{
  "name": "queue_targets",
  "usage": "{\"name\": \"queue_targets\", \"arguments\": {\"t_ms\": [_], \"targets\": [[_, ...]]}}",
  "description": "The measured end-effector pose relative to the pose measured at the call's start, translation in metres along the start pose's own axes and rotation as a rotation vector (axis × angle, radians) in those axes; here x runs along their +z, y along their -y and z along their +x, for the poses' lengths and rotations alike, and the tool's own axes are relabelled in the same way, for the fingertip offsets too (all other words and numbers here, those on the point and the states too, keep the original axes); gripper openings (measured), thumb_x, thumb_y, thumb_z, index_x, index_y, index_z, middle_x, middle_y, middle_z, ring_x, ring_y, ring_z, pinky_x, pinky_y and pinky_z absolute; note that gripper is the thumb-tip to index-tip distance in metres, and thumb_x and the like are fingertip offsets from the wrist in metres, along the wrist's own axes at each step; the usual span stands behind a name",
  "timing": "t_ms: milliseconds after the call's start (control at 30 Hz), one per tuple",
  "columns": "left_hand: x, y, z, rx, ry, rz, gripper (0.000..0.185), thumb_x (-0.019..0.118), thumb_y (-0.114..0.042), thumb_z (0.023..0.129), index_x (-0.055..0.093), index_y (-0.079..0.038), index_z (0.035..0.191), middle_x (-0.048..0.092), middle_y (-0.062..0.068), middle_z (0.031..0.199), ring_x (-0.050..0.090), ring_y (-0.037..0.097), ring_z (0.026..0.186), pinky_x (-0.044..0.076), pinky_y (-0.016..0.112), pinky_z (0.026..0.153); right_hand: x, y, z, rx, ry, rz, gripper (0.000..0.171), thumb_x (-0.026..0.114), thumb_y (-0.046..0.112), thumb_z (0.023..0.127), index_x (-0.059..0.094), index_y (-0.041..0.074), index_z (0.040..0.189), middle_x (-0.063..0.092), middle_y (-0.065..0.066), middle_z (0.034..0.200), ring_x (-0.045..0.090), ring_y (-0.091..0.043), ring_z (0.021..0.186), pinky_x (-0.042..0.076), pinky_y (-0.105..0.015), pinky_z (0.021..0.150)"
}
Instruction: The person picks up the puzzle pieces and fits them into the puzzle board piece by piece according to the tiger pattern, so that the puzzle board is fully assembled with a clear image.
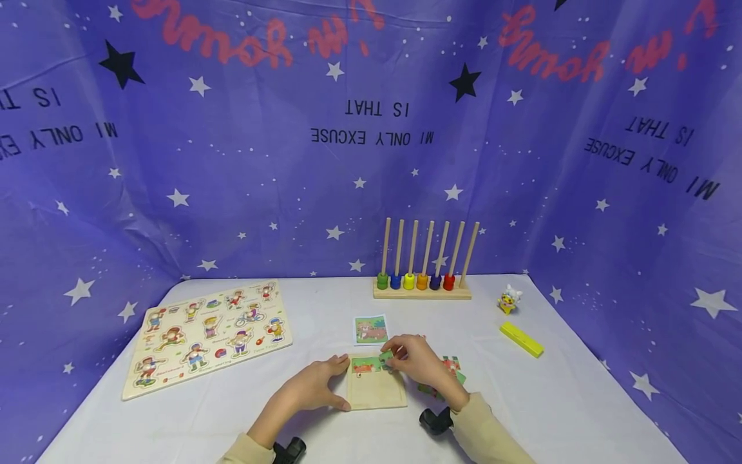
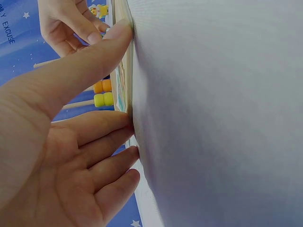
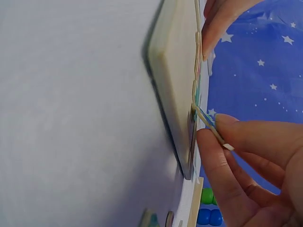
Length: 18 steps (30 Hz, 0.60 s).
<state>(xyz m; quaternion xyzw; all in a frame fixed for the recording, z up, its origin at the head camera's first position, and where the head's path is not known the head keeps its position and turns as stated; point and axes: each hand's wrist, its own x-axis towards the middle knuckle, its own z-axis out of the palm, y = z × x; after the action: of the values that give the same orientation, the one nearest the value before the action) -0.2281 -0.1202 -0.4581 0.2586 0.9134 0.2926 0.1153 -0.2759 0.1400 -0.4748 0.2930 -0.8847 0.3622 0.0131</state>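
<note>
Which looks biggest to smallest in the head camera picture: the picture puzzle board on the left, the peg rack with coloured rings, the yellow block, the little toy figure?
1. Picture puzzle board, by far the largest.
2. Peg rack.
3. Yellow block.
4. Toy figure, the smallest, though close to the block; it also sits farther from the camera, so their order is unsure.

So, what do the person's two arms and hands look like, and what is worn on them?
Both hands, the left hand and the right hand, are bare, without gloves or rings that can be seen. Each arm wears a long cream-coloured sleeve ending at the wrist. A small black camera unit sits under the right wrist, and a similar black unit under the left.
</note>
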Motion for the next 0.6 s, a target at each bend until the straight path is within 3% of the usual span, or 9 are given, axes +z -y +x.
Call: {"name": "queue_targets", "arguments": {"t_ms": [400, 533, 600], "targets": [[-0.0012, -0.0015, 0.0004, 0.019, -0.001, 0.009, 0.089, 0.084, -0.034, 0.068, 0.047, 0.008, 0.137, 0.041, 0.021, 0.146, 0.035, 0.043, 0.135, 0.029, 0.055, 0.11, -0.0051, 0.0034, -0.0029, 0.02, 0.043, -0.01, 0.029, 0.08, 0.005, 0.077, 0.071, 0.001, 0.105, 0.068, -0.006, 0.092, 0.062, -0.009, 0.075, 0.053, -0.029, 0.069], [-0.0006, -0.0017, 0.0002, 0.016, 0.0, 0.007, 0.089, 0.084, -0.034, 0.068, 0.047, 0.008, 0.137, 0.041, 0.021, 0.147, 0.035, 0.043, 0.135, 0.029, 0.055, 0.11, -0.0072, 0.0043, -0.0038, 0.008, 0.058, 0.004, 0.032, 0.081, 0.003, 0.075, 0.071, -0.002, 0.105, 0.067, -0.008, 0.091, 0.063, -0.012, 0.074, 0.055, -0.025, 0.065], [-0.0005, -0.0016, 0.0002, 0.013, 0.0, 0.009, 0.089, 0.084, -0.035, 0.068, 0.047, 0.007, 0.137, 0.041, 0.021, 0.147, 0.035, 0.043, 0.135, 0.029, 0.055, 0.11, -0.0075, 0.0047, -0.0037, 0.01, 0.061, 0.004, 0.033, 0.081, 0.003, 0.075, 0.071, -0.003, 0.105, 0.066, -0.007, 0.09, 0.063, -0.012, 0.074, 0.057, -0.028, 0.066]]}}
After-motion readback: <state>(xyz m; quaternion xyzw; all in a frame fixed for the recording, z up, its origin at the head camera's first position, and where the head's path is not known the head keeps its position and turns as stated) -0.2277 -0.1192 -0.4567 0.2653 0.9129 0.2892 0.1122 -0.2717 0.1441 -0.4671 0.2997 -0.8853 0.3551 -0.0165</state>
